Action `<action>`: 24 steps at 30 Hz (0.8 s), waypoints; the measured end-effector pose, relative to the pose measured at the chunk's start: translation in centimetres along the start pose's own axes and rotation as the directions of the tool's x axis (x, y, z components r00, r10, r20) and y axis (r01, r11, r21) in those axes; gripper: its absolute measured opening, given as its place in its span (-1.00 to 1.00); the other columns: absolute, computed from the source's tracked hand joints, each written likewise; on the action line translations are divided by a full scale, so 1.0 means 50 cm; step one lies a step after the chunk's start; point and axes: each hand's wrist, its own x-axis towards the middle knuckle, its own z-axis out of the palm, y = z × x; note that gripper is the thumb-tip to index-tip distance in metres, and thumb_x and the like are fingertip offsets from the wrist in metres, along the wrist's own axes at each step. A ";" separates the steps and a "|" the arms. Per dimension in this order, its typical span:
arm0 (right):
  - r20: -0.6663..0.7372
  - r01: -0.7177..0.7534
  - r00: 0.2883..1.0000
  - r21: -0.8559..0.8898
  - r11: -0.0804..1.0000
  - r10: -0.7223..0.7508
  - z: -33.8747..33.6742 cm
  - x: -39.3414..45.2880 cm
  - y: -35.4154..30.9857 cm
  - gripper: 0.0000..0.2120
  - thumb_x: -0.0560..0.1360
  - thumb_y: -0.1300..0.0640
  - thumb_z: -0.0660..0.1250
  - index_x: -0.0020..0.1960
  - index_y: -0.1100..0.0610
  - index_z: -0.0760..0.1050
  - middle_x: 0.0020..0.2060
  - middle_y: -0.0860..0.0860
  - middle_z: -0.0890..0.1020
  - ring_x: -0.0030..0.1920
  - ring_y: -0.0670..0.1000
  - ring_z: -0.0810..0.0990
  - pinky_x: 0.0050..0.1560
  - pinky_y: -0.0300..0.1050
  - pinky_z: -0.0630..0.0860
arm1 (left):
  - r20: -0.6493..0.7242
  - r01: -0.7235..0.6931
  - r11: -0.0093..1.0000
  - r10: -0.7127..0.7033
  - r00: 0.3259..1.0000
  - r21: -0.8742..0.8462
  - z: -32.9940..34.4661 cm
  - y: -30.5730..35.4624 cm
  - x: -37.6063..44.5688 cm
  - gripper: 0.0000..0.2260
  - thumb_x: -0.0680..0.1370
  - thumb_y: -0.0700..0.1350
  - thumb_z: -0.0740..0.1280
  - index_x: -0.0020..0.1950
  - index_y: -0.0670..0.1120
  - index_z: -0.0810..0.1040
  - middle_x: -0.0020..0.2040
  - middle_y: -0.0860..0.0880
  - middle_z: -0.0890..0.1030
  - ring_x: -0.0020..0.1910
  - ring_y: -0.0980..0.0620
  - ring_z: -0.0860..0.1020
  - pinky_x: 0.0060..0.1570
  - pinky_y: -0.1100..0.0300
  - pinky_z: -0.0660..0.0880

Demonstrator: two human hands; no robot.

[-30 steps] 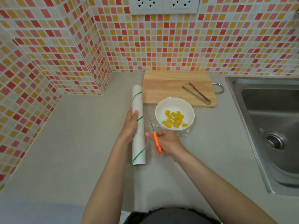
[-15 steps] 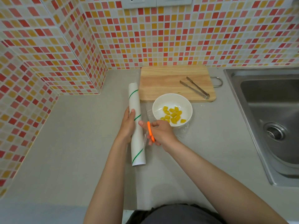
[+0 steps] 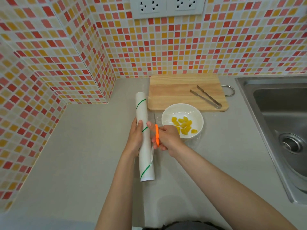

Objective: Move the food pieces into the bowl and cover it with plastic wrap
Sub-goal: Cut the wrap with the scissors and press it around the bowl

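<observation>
A white bowl (image 3: 197, 119) on the grey counter holds several yellow food pieces (image 3: 183, 125), and a clear sheet of plastic wrap (image 3: 177, 112) is stretched over it. Left of the bowl lies a white plastic wrap roll (image 3: 144, 145) with green stripes. My left hand (image 3: 135, 138) grips the roll's middle. My right hand (image 3: 166, 138) holds orange-handled scissors (image 3: 157, 134), blades pointing away from me, along the film between roll and bowl.
A wooden cutting board (image 3: 174, 92) with metal tongs (image 3: 206, 98) on it lies behind the bowl. A steel sink (image 3: 282, 117) fills the right side. Tiled walls close off the left and back; sockets (image 3: 166, 6) sit high on the back wall.
My right hand has moved the scissors away from me along the roll's right side, from near the roll's lower half to beside the bowl. My left hand stayed on the roll.
</observation>
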 end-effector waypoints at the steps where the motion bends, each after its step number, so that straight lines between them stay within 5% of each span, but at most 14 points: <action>1: -0.003 -0.002 1.000 -0.004 1.000 0.002 0.001 0.004 -0.004 -0.51 0.30 -0.22 0.45 -0.46 0.19 0.43 -0.70 0.01 0.49 -0.71 -0.05 0.42 -0.68 -0.36 0.17 | 0.005 -0.004 1.000 0.004 1.000 0.002 -0.001 0.001 -0.001 -0.65 0.63 0.02 0.03 0.39 -0.01 0.31 0.22 -0.16 0.55 0.11 -0.14 0.58 0.10 -0.07 0.54; 5: -0.023 0.001 1.000 -0.001 1.000 -0.001 0.005 0.024 -0.021 -0.50 0.30 -0.22 0.45 -0.51 0.15 0.41 -0.70 0.02 0.49 -0.70 -0.03 0.43 -0.68 -0.36 0.16 | 0.015 0.009 1.000 -0.009 1.000 -0.027 -0.008 0.006 -0.002 -0.65 0.64 0.02 0.04 0.41 -0.02 0.29 0.17 -0.20 0.56 -0.04 -0.17 0.59 -0.06 -0.03 0.55; 12: -0.011 -0.025 1.000 -0.002 1.000 0.025 0.017 0.058 -0.053 -0.51 0.34 -0.22 0.42 -0.42 0.19 0.42 -0.70 0.02 0.50 -0.71 -0.03 0.45 -0.70 -0.38 0.14 | 0.072 -0.015 0.994 0.023 0.997 -0.111 -0.024 0.021 -0.011 -0.69 0.64 0.02 0.04 0.35 0.00 0.32 -0.22 -0.17 0.58 -0.48 -0.06 0.52 -0.49 0.17 0.50; 18: 0.020 -0.108 0.994 0.031 0.994 0.108 0.027 0.092 -0.083 -0.54 0.35 -0.25 0.39 -0.24 0.16 0.42 -0.71 0.04 0.51 -0.70 -0.02 0.50 -0.69 -0.42 0.13 | 0.095 -0.020 0.991 0.033 0.995 -0.135 -0.037 0.029 -0.017 -0.68 0.63 0.03 0.07 0.34 -0.06 0.30 -0.21 -0.13 0.56 -0.46 -0.08 0.49 -0.43 0.12 0.50; 24: 0.051 -0.134 0.990 0.017 0.991 0.133 0.034 0.123 -0.104 -0.47 0.34 -0.30 0.36 -0.09 0.18 0.39 -0.48 0.13 0.54 -0.66 -0.02 0.52 -0.68 -0.40 0.16 | 0.093 -0.027 0.990 0.041 0.995 -0.140 -0.049 0.032 -0.023 -0.71 0.63 0.04 0.07 0.32 0.02 0.34 -0.17 -0.09 0.59 -0.49 -0.03 0.51 -0.49 0.15 0.50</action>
